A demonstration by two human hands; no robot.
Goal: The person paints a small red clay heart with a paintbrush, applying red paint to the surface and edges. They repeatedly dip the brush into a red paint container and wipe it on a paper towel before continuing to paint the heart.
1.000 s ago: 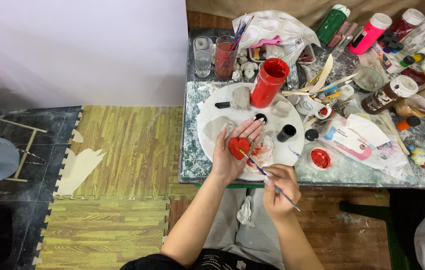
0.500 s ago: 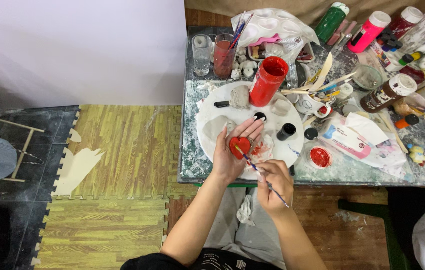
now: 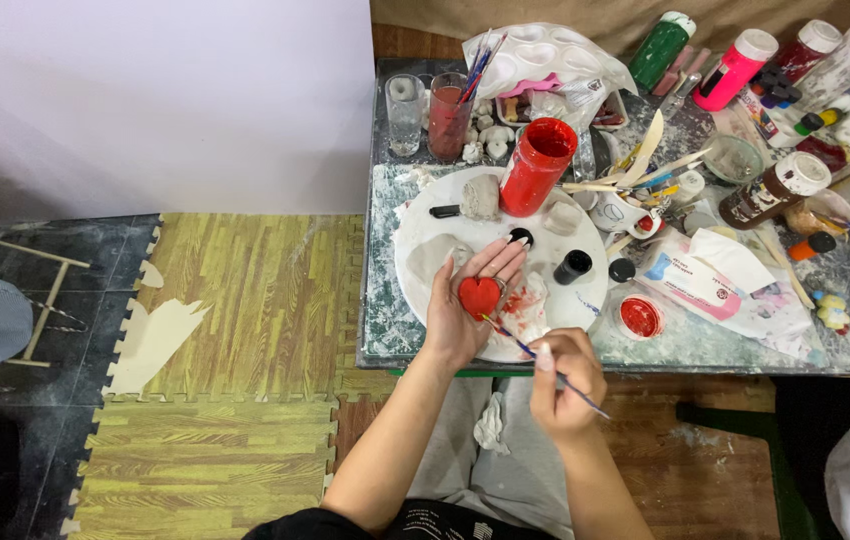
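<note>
Left hand (image 3: 470, 305) is lying palm-up, fingers spread flat, cradling a small red-painted heart-shaped clay piece (image 3: 479, 296) in the open palm rather than gripping it. The heart is sitting over the 6 o'clock part of the round white plate (image 3: 415, 235) on the paint-smeared table (image 3: 705, 345).

Right hand (image 3: 560, 375) is pinching a thin paintbrush (image 3: 535, 353) near mid-handle, pencil-fashion; the bristle tip is meeting the heart's edge at about 5 o'clock.

Around the plate: tall red open paint jar (image 3: 537, 165) at 1 o'clock, grey clay lump (image 3: 481, 196) at 12, small black cap (image 3: 573, 266) at 3. A red-stained paint lid (image 3: 639, 316) is lying on the table off the plate's 4 o'clock. Glass of reddish rinse water holding brushes (image 3: 448, 115) is standing farther back.

Judgement on doing this well: the palm is steadying the piece but wet paint is likely touching skin underneath, so the rim wants light strokes, brush held low and drawn along the edge, not pushed into it. Tilting the palm toward the brush, rather than stretching the wrist, should be keeping the coat even. Reloading sparingly should be avoiding drips onto the fingers.
</note>
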